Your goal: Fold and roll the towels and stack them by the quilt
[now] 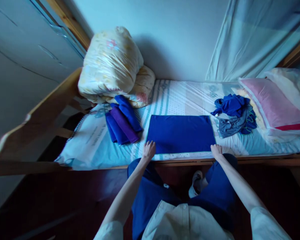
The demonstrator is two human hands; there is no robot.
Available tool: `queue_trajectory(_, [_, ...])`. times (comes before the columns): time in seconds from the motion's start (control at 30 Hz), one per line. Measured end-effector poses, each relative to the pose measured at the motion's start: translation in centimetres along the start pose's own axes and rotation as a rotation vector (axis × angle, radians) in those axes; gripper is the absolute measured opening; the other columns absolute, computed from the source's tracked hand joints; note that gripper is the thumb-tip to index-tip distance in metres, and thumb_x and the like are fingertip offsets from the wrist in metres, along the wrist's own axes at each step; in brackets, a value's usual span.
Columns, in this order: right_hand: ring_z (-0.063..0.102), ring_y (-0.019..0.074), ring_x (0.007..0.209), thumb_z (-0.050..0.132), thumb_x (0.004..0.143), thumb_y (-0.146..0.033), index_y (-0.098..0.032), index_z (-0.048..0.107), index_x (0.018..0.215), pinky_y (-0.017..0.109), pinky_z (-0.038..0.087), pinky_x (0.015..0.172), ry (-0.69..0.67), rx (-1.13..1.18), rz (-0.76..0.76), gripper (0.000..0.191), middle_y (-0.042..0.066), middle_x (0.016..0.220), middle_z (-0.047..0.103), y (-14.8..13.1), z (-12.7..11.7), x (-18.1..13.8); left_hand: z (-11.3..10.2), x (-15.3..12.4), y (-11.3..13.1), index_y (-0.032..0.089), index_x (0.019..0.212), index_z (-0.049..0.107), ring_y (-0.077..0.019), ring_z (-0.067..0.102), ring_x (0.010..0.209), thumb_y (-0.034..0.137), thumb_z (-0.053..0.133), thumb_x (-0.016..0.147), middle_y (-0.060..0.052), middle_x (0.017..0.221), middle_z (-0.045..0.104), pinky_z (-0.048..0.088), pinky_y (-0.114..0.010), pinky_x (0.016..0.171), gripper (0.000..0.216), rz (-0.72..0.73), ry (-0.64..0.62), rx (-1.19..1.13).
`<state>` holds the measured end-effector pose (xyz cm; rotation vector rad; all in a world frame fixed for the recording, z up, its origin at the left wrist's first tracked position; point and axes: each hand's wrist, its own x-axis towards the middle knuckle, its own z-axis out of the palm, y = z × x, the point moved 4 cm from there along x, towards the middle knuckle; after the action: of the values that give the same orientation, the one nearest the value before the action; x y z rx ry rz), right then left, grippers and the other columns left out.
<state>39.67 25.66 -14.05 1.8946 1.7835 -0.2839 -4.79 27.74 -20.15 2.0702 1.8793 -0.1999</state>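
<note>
A blue cloth [181, 133] lies flat as a rectangle on the bed [95, 146], near its front edge. My left hand [149, 150] rests on the cloth's near left corner, fingers bent onto the fabric. My right hand [216, 151] sits at the near right corner, fingers curled at the edge. Whether either hand pinches the cloth is hard to see. Left of the cloth lie folded blue and purple cloths [123, 120] in a small stack. To the right sits a crumpled heap of blue and grey clothes [233, 113].
A rolled yellow quilt [112, 66] sits at the bed's left end, pillows [272, 103] at the right. A wooden bed rail [265, 161] runs along the front. A wardrobe [27, 60] stands at left. My knees are against the rail.
</note>
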Motion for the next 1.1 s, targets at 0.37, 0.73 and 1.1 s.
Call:
queue_trajectory(0.37, [0.027, 0.0233, 0.157, 0.043, 0.1, -0.017, -0.011, 0.039, 0.159, 0.043, 0.028, 0.128, 0.4, 0.658, -0.535, 0.06, 0.014, 0.165, 0.037, -22.2, -0.8, 5.0, 8.1, 0.2, 4.6, 0.015, 0.154, 0.045, -0.0269, 0.035, 0.154, 0.025, 0.037, 0.095, -0.016, 0.157, 0.05, 0.025, -0.056, 0.127, 0.06, -0.056, 0.513, -0.457])
queue_trajectory(0.73, [0.027, 0.0155, 0.157, 0.037, 0.107, -0.027, -0.013, 0.04, 0.158, 0.036, 0.02, 0.131, 0.372, 0.615, -0.684, 0.053, 0.009, 0.164, 0.04, -28.1, 1.2, 8.0, 9.1, 0.3, 3.8, 0.013, 0.154, 0.045, -0.0279, 0.033, 0.155, 0.024, 0.04, 0.091, -0.015, 0.159, 0.047, 0.022, -0.055, 0.128, 0.064, -0.056, 0.471, -0.494])
queue_trajectory(1.1, [0.026, 0.0178, 0.157, 0.035, 0.106, -0.03, -0.012, 0.037, 0.16, 0.04, 0.02, 0.131, 0.401, 0.574, -0.415, 0.057, 0.009, 0.166, 0.036, -12.7, 3.7, 10.0, 9.1, 0.3, 3.7, 0.015, 0.156, 0.042, -0.0285, 0.03, 0.156, 0.025, 0.041, 0.09, -0.014, 0.162, 0.043, 0.02, -0.056, 0.128, 0.067, -0.076, 0.44, -0.493])
